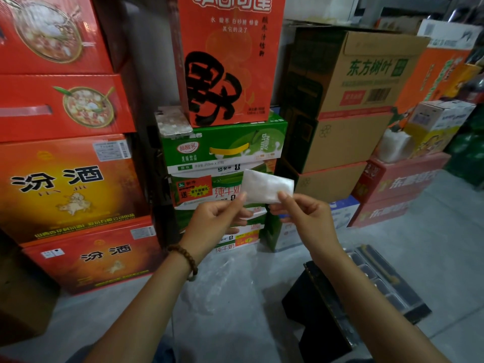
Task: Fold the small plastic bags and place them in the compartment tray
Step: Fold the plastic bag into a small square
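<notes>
Dim, flat indoor light, warm cast, no hard shadows; darkest in the gap beside the red boxes. Wide-angle bend curves the frame edges, and the cartons at right are smeared soft. The plastic bag reads pale, detail washed; floor evenly lit.

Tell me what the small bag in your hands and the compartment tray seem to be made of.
The small bag looks like thin plastic film, milky white with a soft sheen, lightly crinkled where the left hand and right hand pinch its lower edge. The compartment tray is probably moulded plastic, dark grey and glossy, going by highlights on its dividers; blur leaves that open.
</notes>
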Demonstrator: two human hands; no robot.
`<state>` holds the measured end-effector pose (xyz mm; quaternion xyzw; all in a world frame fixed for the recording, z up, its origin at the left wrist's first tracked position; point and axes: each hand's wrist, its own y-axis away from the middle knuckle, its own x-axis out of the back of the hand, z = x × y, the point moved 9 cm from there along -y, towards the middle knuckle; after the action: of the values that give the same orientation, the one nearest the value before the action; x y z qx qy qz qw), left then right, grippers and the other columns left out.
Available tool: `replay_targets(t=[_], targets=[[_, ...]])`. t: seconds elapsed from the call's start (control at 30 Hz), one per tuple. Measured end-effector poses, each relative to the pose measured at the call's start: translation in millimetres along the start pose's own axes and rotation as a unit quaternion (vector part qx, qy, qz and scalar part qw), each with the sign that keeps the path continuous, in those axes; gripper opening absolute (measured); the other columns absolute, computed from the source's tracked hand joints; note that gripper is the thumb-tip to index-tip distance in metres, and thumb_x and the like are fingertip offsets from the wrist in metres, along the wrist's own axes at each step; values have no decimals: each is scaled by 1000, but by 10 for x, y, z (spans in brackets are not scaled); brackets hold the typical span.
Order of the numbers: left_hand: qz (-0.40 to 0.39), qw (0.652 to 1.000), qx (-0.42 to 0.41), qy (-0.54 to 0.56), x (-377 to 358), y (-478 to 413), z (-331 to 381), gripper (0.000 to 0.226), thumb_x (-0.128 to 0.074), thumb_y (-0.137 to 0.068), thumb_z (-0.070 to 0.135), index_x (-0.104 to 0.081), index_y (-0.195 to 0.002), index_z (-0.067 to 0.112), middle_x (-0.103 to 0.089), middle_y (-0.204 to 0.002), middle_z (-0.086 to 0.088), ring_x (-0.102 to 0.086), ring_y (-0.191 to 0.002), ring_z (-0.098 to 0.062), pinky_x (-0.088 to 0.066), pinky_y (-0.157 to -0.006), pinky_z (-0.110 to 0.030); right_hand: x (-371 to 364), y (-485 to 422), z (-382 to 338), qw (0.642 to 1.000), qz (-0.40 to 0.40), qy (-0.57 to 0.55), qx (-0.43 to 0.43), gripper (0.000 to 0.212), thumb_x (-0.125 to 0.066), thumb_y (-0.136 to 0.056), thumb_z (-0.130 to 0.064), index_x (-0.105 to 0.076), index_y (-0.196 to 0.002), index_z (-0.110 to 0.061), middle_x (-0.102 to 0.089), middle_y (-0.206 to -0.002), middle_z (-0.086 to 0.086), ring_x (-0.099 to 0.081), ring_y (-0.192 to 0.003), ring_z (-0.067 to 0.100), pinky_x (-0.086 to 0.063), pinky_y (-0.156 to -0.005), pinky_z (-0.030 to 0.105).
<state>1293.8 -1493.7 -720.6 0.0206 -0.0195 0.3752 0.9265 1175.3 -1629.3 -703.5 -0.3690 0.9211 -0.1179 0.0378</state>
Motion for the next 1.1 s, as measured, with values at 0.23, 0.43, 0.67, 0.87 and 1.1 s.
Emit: replay_targets(t=[0.23,0.43,0.67,0.87,1.1], targets=[[-8,978,83,193,-225,-41,-186,23,-61,-89,29,-62,-104,13,-71,-105,-7,-69,-96,-14,-56,-74,-20,-186,49,-17,996,-48,65,37,22,-59,-92,-27,-74,-87,-11,-74,-80,7,-70,-76,22,-56,-67,30],[25,969,54,238,-220,-90,-150,17,-60,-91,20,-61,-106,12,-68,-111,-8,-67,-101,-15,-55,-75,-18,-168,7,25,996,-26,76,28,26,-59,-94,-27,-74,-88,-7,-73,-83,12,-67,-83,35,-54,-74,49],[52,979,39,194,-195,-119,-178,13,-65,-87,23,-64,-97,15,-71,-104,-7,-69,-94,-14,-56,-79,-22,-217,-7,29,996,-44,71,17,23,-57,-96,-22,-72,-79,-16,-68,-64,-9,-61,-62,0,-49,-62,15],[64,981,33,180,-178,-101,-162,18,-66,-87,25,-64,-102,15,-71,-102,-4,-70,-90,-11,-55,-74,-18,-249,-7,80,997,-59,51,-11,26,-55,-97,-24,-73,-80,-14,-67,-67,-6,-61,-63,0,-50,-62,15],[91,972,44,214,-126,-97,-156,12,-63,-90,20,-62,-100,14,-69,-102,-6,-69,-87,-12,-55,-66,-16,-157,-27,97,999,1,-35,-34,8,-61,-92,-19,-68,-95,-15,-68,-85,-7,-63,-74,-2,-53,-67,15]])
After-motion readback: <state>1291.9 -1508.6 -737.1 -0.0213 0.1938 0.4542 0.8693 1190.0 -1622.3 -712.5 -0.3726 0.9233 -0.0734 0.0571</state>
